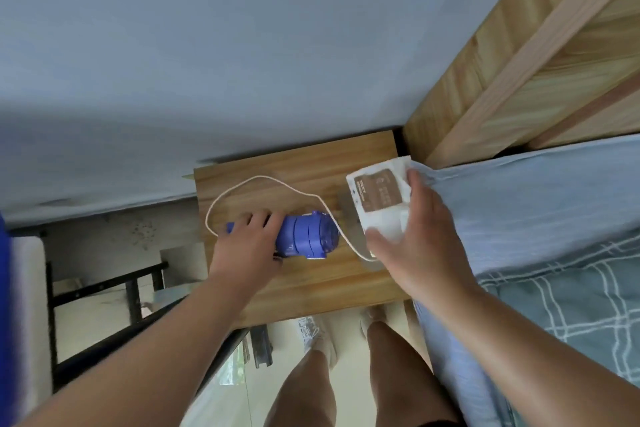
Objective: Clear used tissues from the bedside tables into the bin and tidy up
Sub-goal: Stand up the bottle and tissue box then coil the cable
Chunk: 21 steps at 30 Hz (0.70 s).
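A wooden bedside table point(311, 291) stands against the wall beside the bed. On it lies a blue plastic bottle point(306, 239) on its side, and my left hand point(247, 241) is closed around its narrow end. A white cord point(263, 180) loops across the tabletop from the bottle. My right hand point(419, 239) holds a white tissue pack with a brown label point(379, 199) just above the table's right edge, thumb below and fingers on its far side. No loose tissue and no bin are visible.
The bed with a light blue sheet point(519, 191) and a checked blanket point(571, 305) lies on the right, its wooden headboard point(519, 62) behind. A black metal frame point(104, 291) stands at the left. My legs and white shoes point(315, 333) are below the table.
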Available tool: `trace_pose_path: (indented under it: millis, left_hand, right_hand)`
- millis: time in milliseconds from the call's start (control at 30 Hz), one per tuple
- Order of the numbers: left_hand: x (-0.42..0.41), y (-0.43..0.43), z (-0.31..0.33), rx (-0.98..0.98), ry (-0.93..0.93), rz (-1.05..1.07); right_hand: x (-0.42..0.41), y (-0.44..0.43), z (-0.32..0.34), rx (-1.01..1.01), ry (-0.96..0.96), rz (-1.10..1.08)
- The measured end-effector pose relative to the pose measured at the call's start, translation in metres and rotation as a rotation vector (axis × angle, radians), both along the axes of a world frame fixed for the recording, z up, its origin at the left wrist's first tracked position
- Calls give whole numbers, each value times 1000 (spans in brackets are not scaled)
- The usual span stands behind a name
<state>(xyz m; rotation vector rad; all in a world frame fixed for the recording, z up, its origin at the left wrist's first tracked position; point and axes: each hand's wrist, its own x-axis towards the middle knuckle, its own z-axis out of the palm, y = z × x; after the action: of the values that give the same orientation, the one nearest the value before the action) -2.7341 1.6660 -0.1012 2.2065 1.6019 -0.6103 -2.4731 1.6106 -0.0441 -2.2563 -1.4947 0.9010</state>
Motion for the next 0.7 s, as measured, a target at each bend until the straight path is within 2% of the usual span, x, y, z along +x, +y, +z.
trace_pose_path:
  millis: [200, 333, 433, 567, 700]
  left_hand:
    - [-24, -40, 12, -22, -273, 332]
    - [-39, -65, 16, -73, -552, 574]
    - [-40, -71, 14, -5, -728, 812]
    - [-29, -45, 10, 90, -899, 850]
    - [1, -5, 15, 198, -984, 802]
  right_hand:
    - [-23, 89, -32, 126, -143, 7]
    - [-25, 89, -62, 86, -248, 55]
    - [-18, 85, -77, 79, -241, -51]
    - [-20, 90, -84, 40, -259, -91]
    - [-24, 92, -87, -86, -315, -52]
